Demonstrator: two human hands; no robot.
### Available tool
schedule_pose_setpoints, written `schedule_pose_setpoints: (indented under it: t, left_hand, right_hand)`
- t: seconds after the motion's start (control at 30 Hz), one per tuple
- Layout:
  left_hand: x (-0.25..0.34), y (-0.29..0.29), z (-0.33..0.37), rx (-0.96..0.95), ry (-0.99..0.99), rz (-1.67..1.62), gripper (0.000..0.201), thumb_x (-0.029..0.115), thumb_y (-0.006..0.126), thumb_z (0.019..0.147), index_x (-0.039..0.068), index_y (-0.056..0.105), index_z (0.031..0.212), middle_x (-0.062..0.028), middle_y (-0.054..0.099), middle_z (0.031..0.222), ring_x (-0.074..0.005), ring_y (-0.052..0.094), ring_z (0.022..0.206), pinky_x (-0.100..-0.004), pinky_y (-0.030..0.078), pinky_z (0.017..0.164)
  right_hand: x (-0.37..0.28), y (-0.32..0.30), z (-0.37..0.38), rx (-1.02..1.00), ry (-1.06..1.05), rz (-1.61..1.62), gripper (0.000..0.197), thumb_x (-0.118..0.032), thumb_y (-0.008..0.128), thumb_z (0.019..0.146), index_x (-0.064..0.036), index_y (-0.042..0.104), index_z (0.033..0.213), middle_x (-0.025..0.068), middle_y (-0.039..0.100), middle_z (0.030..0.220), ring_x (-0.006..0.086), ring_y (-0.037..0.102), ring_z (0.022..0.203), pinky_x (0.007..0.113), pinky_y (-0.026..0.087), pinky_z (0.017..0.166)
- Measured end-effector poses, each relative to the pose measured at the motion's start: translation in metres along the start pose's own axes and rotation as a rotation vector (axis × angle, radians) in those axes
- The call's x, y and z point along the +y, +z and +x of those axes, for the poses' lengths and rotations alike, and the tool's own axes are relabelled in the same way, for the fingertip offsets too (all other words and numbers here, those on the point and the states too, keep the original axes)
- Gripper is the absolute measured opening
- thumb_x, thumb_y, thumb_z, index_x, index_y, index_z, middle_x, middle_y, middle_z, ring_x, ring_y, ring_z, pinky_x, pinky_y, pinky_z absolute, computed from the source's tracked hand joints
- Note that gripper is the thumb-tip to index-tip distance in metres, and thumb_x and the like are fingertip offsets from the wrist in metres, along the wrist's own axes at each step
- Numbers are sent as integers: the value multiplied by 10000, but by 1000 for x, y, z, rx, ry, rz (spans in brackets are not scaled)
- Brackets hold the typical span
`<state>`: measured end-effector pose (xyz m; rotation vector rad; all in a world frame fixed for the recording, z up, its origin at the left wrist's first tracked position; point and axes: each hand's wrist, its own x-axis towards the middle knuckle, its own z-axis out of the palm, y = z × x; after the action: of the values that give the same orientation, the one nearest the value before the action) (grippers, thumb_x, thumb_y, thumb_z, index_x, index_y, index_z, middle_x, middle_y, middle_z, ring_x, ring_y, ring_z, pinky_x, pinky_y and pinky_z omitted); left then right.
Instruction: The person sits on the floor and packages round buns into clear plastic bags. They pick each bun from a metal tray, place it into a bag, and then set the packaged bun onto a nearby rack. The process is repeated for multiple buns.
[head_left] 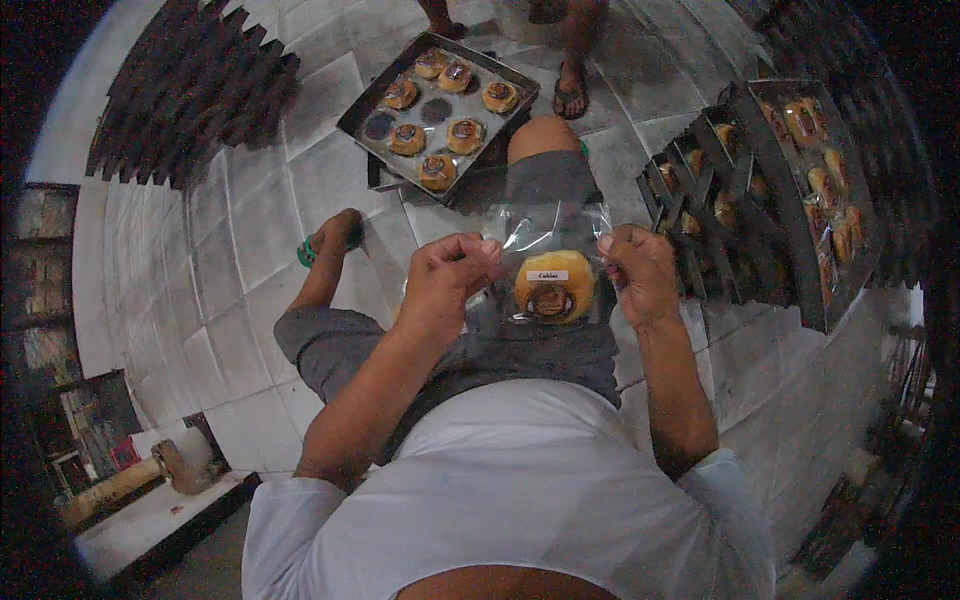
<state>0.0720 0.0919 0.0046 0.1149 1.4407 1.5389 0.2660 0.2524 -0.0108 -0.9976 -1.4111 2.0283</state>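
Observation:
A round yellow bun [575, 277] lies inside a clear plastic bag [540, 222] held up over my lap. A white label and a dark round print show on the bag's face. My left hand [447, 280] pinches the bag's left edge near the top. Opposite it, my right hand [638, 268] is closed on the right edge, thumb and fingers together. Ahead of my knees, a dark square tray [487, 172] holds several round buns, with a gap around two dark round spots. One such bun [437, 172] sits at the tray's near corner.
To the right, stacked dark trays [780, 215] hold packed bread. Dark stacked trays [190, 85] stand at the far left. Beyond the square tray are another person's legs and a sandalled foot [571, 95]. Pale tiles [250, 250] cover the floor. A white ledge [165, 520] lies lower left.

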Motion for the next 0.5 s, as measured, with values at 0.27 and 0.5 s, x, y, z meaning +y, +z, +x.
schedule_pose_setpoints:
  t: [0.27, 0.5]
  left_hand:
    - [20, -10, -10, -117, 242, -31, 72, 69, 804, 860, 20, 751, 859, -38, 675, 957, -142, 637, 964, -280, 493, 897]
    - [-84, -41, -23, -163, 95, 480, 172, 163, 799, 839, 2, 765, 890, -82, 697, 950, -197, 639, 943, -348, 479, 877]
  right_hand:
    - [-32, -8, -30, 20, -131, -130, 141, -186, 789, 845, -80, 723, 779, -21, 671, 741, 60, 556, 670, 260, 443, 619]
    - [69, -50, -60, 71, 69, -487, 109, -109, 744, 888, 0, 742, 886, 19, 706, 891, 83, 600, 778, 250, 479, 707]
